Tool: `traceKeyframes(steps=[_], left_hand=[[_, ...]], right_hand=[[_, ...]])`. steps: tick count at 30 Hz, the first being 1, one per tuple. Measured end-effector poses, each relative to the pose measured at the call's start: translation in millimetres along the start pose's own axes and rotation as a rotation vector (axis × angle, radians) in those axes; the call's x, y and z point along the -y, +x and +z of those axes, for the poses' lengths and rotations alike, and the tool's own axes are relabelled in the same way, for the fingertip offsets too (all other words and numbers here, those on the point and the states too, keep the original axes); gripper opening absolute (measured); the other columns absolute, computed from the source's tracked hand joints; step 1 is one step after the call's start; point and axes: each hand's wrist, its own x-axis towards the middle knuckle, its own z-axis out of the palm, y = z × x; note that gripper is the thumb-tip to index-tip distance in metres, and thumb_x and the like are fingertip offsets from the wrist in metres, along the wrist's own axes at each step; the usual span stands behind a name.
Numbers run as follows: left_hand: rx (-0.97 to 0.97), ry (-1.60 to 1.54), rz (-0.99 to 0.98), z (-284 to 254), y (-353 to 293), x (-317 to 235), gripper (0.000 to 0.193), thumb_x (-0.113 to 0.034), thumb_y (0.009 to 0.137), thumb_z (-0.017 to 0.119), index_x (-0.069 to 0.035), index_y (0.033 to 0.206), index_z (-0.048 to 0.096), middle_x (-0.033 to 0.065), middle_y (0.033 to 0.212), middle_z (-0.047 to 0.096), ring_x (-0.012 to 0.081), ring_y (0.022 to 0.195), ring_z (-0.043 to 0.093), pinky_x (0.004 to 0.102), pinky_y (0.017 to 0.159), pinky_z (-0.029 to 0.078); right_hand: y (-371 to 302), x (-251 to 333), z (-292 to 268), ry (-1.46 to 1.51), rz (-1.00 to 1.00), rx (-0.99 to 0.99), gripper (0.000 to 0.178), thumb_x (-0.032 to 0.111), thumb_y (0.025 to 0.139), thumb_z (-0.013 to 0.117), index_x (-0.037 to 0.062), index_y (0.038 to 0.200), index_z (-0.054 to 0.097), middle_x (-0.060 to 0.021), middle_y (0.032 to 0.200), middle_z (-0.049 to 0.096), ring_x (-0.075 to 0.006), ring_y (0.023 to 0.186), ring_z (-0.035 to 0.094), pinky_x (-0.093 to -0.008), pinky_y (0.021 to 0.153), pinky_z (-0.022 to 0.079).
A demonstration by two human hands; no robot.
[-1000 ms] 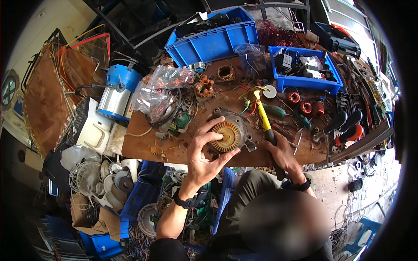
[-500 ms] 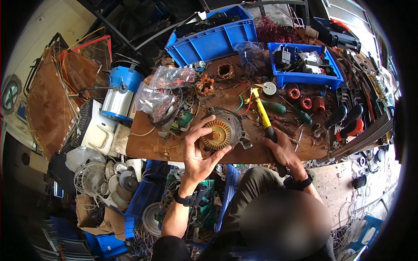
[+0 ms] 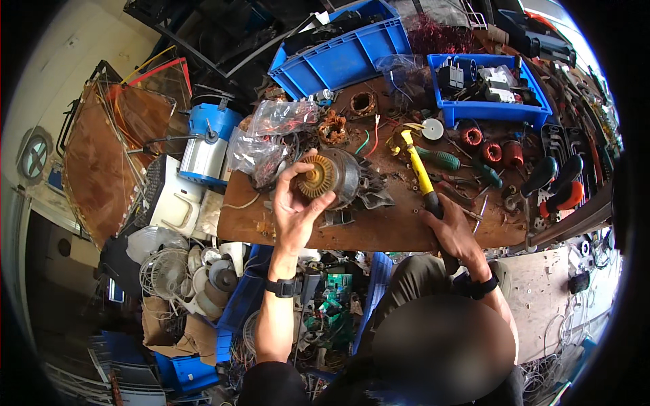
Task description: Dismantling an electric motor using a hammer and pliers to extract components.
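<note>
My left hand (image 3: 296,220) has its thumb and fingers around the ribbed, yellowish ring at the end of a dirty grey motor (image 3: 347,177). The motor lies tilted over the near-middle of the wooden bench (image 3: 257,227), its ring turned toward the left. A hammer (image 3: 421,172) with a yellow and black handle is gripped in my right hand (image 3: 452,230), near the black lower end. Its head rests at or just above the bench, beyond the motor to the right; contact cannot be made out. Beside the hammer lies a green-handled screwdriver (image 3: 439,159).
Rusty ring-shaped motor cores (image 3: 332,127) and a clear plastic bag (image 3: 277,122) lie behind the motor. Copper coils (image 3: 493,154) and pliers (image 3: 453,193) are at the right. A blue bin (image 3: 493,111) of parts stands at the back. A blue-and-silver machine (image 3: 205,145) stands left.
The motor has been tipped, so its ribbed ring faces left and its side shows. My left hand has tilted with it. The whole view has shifted slightly; the hammer stays in my right hand.
</note>
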Motion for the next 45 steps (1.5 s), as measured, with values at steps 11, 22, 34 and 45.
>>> traceKeyframes(steps=[11,22,34,45], left_hand=[[0.039,0.048,-0.082,10,34,-1,0.054,-0.006,0.091,0.079,-0.008,0.138,0.053,0.0098,0.15,0.051,0.0185,0.132,0.052,0.0343,0.114,0.042],[0.015,0.086,-0.028,6,43,26,0.066,-0.029,0.097,0.073,-0.011,0.152,0.041,0.0126,0.153,0.042,0.0243,0.136,0.049,0.0409,0.116,0.04],[-0.015,0.202,0.171,4,49,41,0.066,-0.035,0.095,0.071,-0.008,0.148,0.044,0.0165,0.139,0.049,0.0312,0.132,0.049,0.0454,0.114,0.037],[-0.026,0.199,0.187,1,49,48,0.065,-0.035,0.094,0.071,-0.006,0.146,0.044,0.0187,0.134,0.052,0.0356,0.129,0.05,0.0481,0.114,0.037]], right_hand=[[2,-4,2,-0.014,-0.032,-0.018,0.045,0.033,0.092,0.068,-0.0077,0.107,0.057,-0.0241,0.093,0.062,-0.0323,0.086,0.059,-0.043,0.081,0.047],[-24,59,-21,0.088,0.164,0.005,0.032,0.026,0.092,0.074,-0.0005,0.102,0.057,-0.0007,0.069,0.054,-0.0099,0.058,0.05,-0.0298,0.052,0.041],[-58,236,-42,-0.072,0.24,0.003,0.052,0.017,0.096,0.074,-0.0027,0.138,0.05,-0.0019,0.069,0.056,-0.0079,0.043,0.05,-0.0259,0.037,0.038],[-52,253,-28,-0.261,0.208,0.108,0.046,0.02,0.098,0.072,0.0,0.135,0.054,0.0,0.071,0.059,-0.006,0.047,0.051,-0.024,0.039,0.039]])
